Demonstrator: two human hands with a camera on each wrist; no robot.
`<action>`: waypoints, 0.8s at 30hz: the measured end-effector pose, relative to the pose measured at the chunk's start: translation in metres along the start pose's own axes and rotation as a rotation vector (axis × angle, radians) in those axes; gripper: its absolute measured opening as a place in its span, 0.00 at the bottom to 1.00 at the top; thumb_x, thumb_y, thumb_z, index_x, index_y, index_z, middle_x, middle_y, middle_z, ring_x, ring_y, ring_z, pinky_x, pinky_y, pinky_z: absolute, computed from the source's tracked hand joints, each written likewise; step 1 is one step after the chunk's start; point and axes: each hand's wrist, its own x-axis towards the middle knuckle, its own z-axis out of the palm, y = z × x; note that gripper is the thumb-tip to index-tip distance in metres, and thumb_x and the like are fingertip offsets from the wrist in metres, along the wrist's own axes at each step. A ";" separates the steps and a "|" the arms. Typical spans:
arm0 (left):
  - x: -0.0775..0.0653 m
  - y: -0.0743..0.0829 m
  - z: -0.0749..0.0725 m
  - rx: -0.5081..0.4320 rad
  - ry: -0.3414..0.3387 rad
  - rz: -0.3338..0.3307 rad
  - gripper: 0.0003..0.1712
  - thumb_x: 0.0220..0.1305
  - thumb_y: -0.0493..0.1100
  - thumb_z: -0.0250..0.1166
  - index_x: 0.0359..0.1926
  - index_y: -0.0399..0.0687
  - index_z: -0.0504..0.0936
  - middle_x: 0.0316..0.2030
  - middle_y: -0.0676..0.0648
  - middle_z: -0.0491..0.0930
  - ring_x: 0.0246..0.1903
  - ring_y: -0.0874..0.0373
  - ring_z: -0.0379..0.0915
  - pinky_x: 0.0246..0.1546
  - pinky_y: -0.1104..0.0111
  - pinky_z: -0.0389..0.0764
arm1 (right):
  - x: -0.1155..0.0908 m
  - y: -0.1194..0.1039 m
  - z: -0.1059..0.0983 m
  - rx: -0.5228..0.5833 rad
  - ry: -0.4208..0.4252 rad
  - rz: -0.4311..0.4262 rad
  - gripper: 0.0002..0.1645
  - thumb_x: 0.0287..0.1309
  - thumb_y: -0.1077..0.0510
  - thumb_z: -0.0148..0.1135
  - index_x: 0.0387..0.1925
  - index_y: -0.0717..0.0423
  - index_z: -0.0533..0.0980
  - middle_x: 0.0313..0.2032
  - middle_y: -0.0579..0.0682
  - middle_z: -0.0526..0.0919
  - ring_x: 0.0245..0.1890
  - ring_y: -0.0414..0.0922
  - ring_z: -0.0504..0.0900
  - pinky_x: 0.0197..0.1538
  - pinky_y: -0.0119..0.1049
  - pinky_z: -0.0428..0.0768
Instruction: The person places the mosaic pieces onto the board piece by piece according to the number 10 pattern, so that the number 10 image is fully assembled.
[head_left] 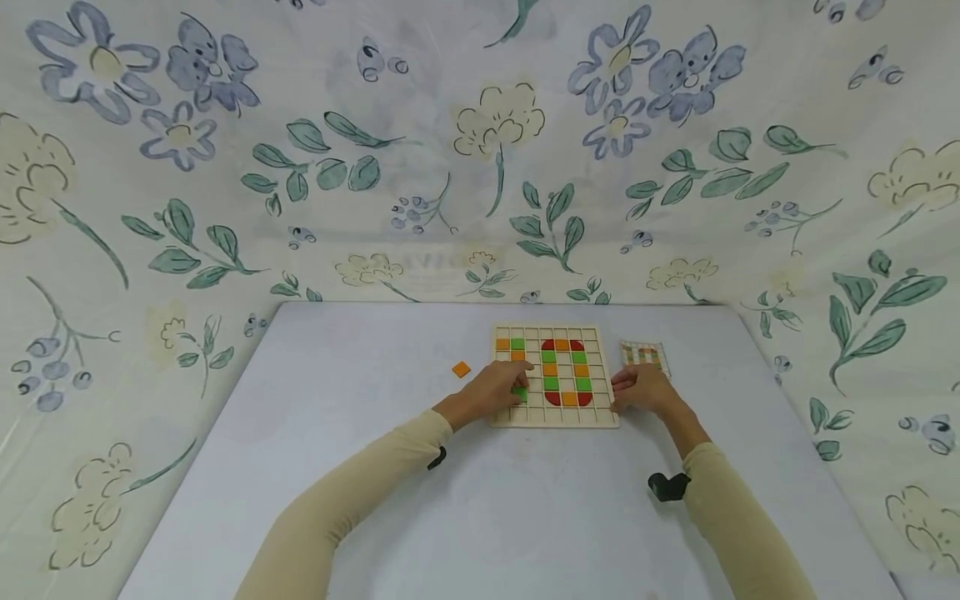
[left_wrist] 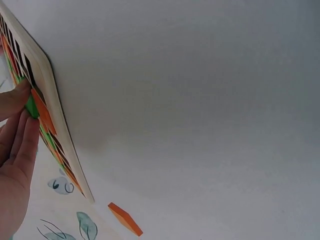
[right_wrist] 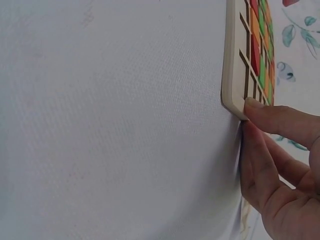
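A square wooden grid board (head_left: pixel 555 422) lies on the white table, with red, orange and green tiles forming a closed ring in its right half and more tiles in its left columns. Over the left columns, my left hand (head_left: pixel 491 388) pinches a small green tile (left_wrist: pixel 32 106) between thumb and fingers, right at the grid. My right hand (head_left: pixel 645 389) grips the board's near right corner, thumb on top and fingers against the side, as the right wrist view shows. The left hand hides part of the left columns.
One loose orange tile (head_left: pixel 461 368) rests on the table left of the board. A small card with a coloured grid pattern (head_left: pixel 642 350) lies right of the board, partly behind the right hand. A floral cloth (head_left: pixel 450 200) rises behind the table's far edge.
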 end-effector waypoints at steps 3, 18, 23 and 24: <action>0.000 -0.001 -0.001 -0.005 -0.016 -0.014 0.33 0.57 0.35 0.71 0.63 0.40 0.72 0.44 0.49 0.84 0.47 0.58 0.78 0.50 0.68 0.77 | 0.000 -0.001 0.000 0.002 0.002 0.001 0.29 0.37 0.66 0.78 0.46 0.67 0.78 0.35 0.53 0.83 0.35 0.47 0.79 0.38 0.37 0.77; -0.006 -0.001 -0.016 0.069 -0.018 0.046 0.27 0.61 0.36 0.67 0.62 0.41 0.75 0.46 0.47 0.81 0.47 0.56 0.75 0.50 0.66 0.76 | 0.001 0.001 0.003 -0.012 0.007 0.024 0.29 0.38 0.64 0.79 0.46 0.65 0.78 0.36 0.54 0.83 0.36 0.47 0.79 0.39 0.37 0.77; -0.013 -0.016 -0.034 0.054 0.115 -0.045 0.30 0.56 0.34 0.70 0.61 0.39 0.74 0.46 0.44 0.75 0.46 0.53 0.70 0.48 0.63 0.76 | 0.002 0.001 0.003 -0.015 0.000 0.011 0.29 0.38 0.64 0.79 0.46 0.65 0.78 0.36 0.54 0.83 0.35 0.47 0.79 0.38 0.36 0.77; -0.015 -0.020 -0.038 0.056 0.136 -0.074 0.30 0.55 0.34 0.71 0.60 0.39 0.75 0.46 0.43 0.75 0.46 0.52 0.70 0.48 0.63 0.76 | 0.002 0.000 0.003 -0.022 0.001 0.009 0.29 0.38 0.64 0.78 0.45 0.65 0.78 0.35 0.54 0.83 0.35 0.47 0.79 0.38 0.36 0.76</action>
